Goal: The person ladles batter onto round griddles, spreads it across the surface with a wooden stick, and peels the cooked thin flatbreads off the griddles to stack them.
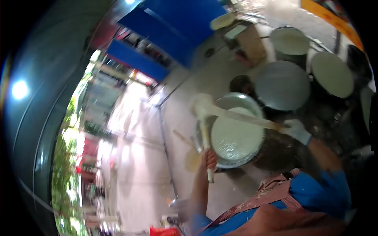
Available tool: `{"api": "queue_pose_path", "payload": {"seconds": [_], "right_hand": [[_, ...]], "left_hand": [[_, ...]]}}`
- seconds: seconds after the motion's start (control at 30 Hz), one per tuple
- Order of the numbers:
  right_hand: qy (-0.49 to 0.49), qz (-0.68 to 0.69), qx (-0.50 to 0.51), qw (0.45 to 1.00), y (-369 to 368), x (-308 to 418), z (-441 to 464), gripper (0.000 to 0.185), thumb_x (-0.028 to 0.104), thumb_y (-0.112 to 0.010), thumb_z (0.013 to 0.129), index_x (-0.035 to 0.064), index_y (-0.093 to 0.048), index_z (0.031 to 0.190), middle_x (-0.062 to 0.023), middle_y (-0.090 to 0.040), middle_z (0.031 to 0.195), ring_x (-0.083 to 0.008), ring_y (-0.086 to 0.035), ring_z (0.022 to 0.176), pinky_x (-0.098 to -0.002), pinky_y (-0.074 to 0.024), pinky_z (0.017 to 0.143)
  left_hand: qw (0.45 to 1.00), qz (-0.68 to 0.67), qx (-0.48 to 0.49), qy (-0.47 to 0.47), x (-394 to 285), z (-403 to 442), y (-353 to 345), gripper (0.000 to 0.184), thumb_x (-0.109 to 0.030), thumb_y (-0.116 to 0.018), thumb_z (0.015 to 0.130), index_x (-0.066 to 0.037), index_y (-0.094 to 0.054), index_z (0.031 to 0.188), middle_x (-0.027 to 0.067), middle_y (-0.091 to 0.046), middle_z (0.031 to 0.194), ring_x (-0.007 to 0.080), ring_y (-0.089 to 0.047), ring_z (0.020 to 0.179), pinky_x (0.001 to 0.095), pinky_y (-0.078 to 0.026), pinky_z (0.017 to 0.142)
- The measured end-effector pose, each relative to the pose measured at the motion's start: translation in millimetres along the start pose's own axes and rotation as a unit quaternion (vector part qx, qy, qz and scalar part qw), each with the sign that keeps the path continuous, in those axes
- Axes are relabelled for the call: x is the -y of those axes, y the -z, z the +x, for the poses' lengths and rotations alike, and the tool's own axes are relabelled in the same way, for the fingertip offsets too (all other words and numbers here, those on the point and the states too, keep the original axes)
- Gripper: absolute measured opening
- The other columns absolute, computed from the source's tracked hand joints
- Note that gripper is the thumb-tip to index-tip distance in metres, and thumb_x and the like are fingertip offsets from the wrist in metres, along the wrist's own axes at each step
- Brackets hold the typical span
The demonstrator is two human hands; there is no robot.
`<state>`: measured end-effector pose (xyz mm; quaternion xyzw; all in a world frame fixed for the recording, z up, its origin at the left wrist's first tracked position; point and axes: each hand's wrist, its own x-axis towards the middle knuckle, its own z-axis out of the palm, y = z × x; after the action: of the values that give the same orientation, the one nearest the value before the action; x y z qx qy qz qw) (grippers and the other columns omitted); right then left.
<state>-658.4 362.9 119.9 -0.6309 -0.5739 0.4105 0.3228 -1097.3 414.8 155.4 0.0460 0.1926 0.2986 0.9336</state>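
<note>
1. Nearest is the wearer's red apron (271,188); just beyond, the left hand (211,158) has its fingers wrapped round the short paddle (206,137) near its lower end. Wood by the look of it, it should be stiff and fairly light, best held there, below the wet part.

2. The right hand (297,130), seemingly in a pale glove, is closed about the near end of the long paddle (248,119). Its reach probably makes the far end feel heavy; a firm grip at the bare end seems right. Blur hides each fingertip.

3. The two paddles meet above the left part of the metal basin (236,101), their pale heads blurred together. Any coating there is likely slippery.

4. Inside the basin lies a glossy white mixture (236,137), apparently thick and soft, liable to drip. So filled, the basin is presumably heavy, to be taken by opposite sides of its rim.

5. Farther off are a wide grey disc (282,85), two pale-topped round vessels (332,74) and a cardboard box (251,43).
</note>
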Motion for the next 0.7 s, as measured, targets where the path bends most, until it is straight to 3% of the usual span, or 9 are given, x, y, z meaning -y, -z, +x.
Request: {"api": "queue_pose_path", "payload": {"seconds": [0.03, 0.07, 0.17, 0.23, 0.27, 0.33, 0.47, 0.57, 0.7], "right_hand": [[0.060, 0.035, -0.002, 0.998, -7, -28, 9, 0.022, 0.026, -0.070, 0.079, 0.0045, -0.067, 0.080, -0.0049, -0.062, 0.064, -0.0130, -0.058, 0.057, -0.0294, -0.0449, 0.053], [-0.014, 0.081, 0.023, 0.996, -6, -26, 5, 0.020, 0.025, -0.069, 0.081, 0.0054, -0.067, 0.083, -0.0035, -0.062, 0.066, -0.0118, -0.057, 0.058, -0.0289, -0.0457, 0.053], [-0.109, 0.045, 0.061, 0.991, 1, -53, -22, 0.049, 0.055, -0.067, 0.073, 0.0080, -0.067, 0.089, -0.0064, -0.061, 0.064, -0.0169, -0.060, 0.057, -0.0330, -0.0474, 0.054], [-0.147, -0.026, 0.060, 0.987, 18, -96, -53, 0.051, 0.057, -0.064, 0.074, 0.0073, -0.067, 0.085, -0.0114, -0.062, 0.065, -0.0212, -0.061, 0.059, -0.0338, -0.0476, 0.057], [-0.154, -0.066, 0.058, 0.984, 28, -119, -73, 0.053, 0.057, -0.062, 0.075, 0.0059, -0.066, 0.085, -0.0148, -0.063, 0.070, -0.0269, -0.063, 0.066, -0.0374, -0.0481, 0.062], [-0.118, -0.152, -0.005, 0.981, 43, -181, -118, 0.054, 0.059, -0.058, 0.076, 0.0072, -0.067, 0.088, -0.0188, -0.064, 0.084, -0.0361, -0.062, 0.084, -0.0439, -0.0462, 0.073], [-0.144, -0.238, -0.157, 0.948, 117, -208, -187, 0.042, 0.050, -0.063, 0.075, 0.0096, -0.068, 0.083, -0.0156, -0.065, 0.078, -0.0327, -0.064, 0.075, -0.0404, -0.0490, 0.067], [-0.239, -0.214, -0.297, 0.899, 150, -219, -180, 0.039, 0.041, -0.066, 0.077, 0.0033, -0.066, 0.084, -0.0194, -0.064, 0.077, -0.0347, -0.063, 0.074, -0.0414, -0.0477, 0.064], [-0.121, -0.096, -0.376, 0.914, 189, -156, -122, 0.032, 0.029, -0.066, 0.080, 0.0030, -0.065, 0.098, -0.0191, -0.065, 0.089, -0.0353, -0.062, 0.080, -0.0414, -0.0483, 0.069]], "left_hand": [[0.990, 0.125, 0.065, -0.003, 0, 22, 5, 0.041, -0.036, -0.048, 0.094, -0.017, -0.033, 0.061, -0.0034, -0.031, 0.052, 0.0084, -0.029, 0.037, 0.0214, -0.024, 0.029], [0.977, 0.197, -0.062, -0.061, 14, 40, -3, 0.037, -0.037, -0.048, 0.094, -0.016, -0.038, 0.065, -0.0036, -0.031, 0.053, 0.0081, -0.030, 0.038, 0.0213, -0.025, 0.029], [1.000, 0.024, -0.014, -0.004, 47, 87, -14, 0.025, -0.030, -0.043, 0.097, -0.005, -0.050, 0.099, -0.0014, -0.032, 0.058, 0.0076, -0.033, 0.043, 0.0228, -0.030, 0.034], [0.989, -0.140, -0.029, 0.041, 65, 121, -11, 0.039, -0.025, -0.041, 0.098, 0.003, -0.046, 0.125, 0.0002, -0.034, 0.061, 0.0082, -0.034, 0.044, 0.0239, -0.035, 0.038], [0.981, -0.164, 0.060, 0.085, 77, 143, 7, 0.039, -0.020, -0.042, 0.097, 0.008, -0.043, 0.125, 0.0061, -0.053, 0.075, 0.0109, -0.049, 0.055, 0.0236, -0.047, 0.051], [0.993, -0.090, 0.006, 0.074, 111, 194, 10, 0.034, -0.021, -0.042, 0.097, 0.005, -0.047, 0.118, 0.0048, -0.048, 0.070, 0.0107, -0.046, 0.052, 0.0236, -0.044, 0.048], [0.989, 0.070, -0.133, -0.005, 156, 272, -13, 0.028, -0.024, -0.041, 0.097, 0.000, -0.054, 0.103, 0.0022, -0.039, 0.062, 0.0104, -0.040, 0.046, 0.0236, -0.039, 0.042], [0.943, -0.239, 0.044, 0.229, 139, 305, -47, 0.026, -0.025, -0.043, 0.097, -0.001, -0.054, 0.097, 0.0007, -0.033, 0.059, 0.0093, -0.034, 0.043, 0.0236, -0.032, 0.037], [0.956, 0.268, -0.117, 0.038, 118, 398, -77, 0.012, -0.018, -0.047, 0.092, -0.009, -0.042, 0.097, -0.0005, -0.031, 0.057, 0.0091, -0.032, 0.041, 0.0233, -0.025, 0.033]]}}
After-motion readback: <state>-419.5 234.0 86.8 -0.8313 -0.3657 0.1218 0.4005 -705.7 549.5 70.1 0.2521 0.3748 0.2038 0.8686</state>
